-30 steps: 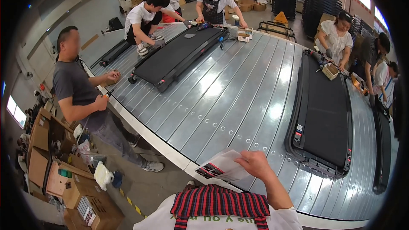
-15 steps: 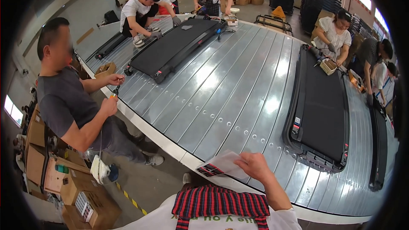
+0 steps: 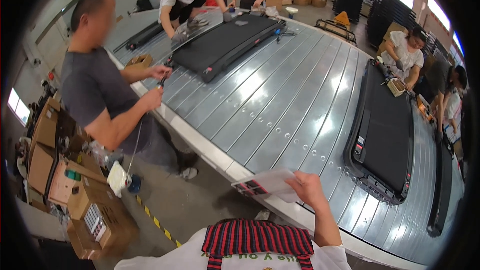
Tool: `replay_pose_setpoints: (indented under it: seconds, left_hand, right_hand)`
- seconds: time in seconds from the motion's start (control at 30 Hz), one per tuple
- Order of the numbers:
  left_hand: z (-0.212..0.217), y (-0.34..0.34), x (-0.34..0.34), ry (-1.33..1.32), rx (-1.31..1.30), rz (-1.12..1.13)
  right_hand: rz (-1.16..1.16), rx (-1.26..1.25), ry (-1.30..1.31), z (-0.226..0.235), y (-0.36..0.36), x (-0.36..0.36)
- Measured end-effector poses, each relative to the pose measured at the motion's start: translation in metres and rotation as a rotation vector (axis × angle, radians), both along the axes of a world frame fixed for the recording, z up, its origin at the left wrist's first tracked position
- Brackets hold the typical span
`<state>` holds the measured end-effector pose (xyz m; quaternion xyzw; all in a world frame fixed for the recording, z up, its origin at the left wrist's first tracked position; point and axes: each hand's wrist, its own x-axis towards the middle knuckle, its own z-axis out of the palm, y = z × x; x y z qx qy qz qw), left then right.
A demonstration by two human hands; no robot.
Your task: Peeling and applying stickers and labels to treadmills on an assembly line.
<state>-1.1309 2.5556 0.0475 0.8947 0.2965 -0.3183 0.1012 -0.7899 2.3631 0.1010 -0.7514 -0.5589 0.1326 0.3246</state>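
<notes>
My right hand pinches the right edge of a translucent sheet of black-and-red stickers between thumb and fingers. The sheet is tilted above the near white edge of the large metal-topped table, and its coloured strips are at the left end. Nearest to this hand on the table lies a long black treadmill deck, up and to the right, with a label and small red marks at its near end. My left hand is not in view.
A person in dark grey stands at the left, working a corded tool. Another treadmill deck lies farther back, beside a crouching gloved person. Several people work at the right. An open carton stands on the floor at lower left.
The view has shifted, so the table and people sit farther right in it. My right hand keeps its hold on the sticker sheet, which now faces slightly more upright.
</notes>
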Motion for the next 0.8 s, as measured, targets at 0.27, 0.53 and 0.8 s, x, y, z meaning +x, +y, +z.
replay_pose_setpoints:
  seconds: [0.27, 0.53, 0.8]
  left_hand:
    - [-0.019, -0.072, -0.09, 0.125, -0.199, 0.018]
    - [0.059, -0.027, 0.024, -0.905, -0.456, 0.273]
    - [0.057, -0.074, 0.081, -0.873, -0.987, 0.235]
  right_hand:
    - [-0.039, -0.003, 0.167, 0.031, 0.024, -0.031]
    - [0.068, -0.033, 0.239, 0.053, 0.019, -0.057]
    - [0.144, -0.076, 0.138, 0.078, -0.012, -0.048]
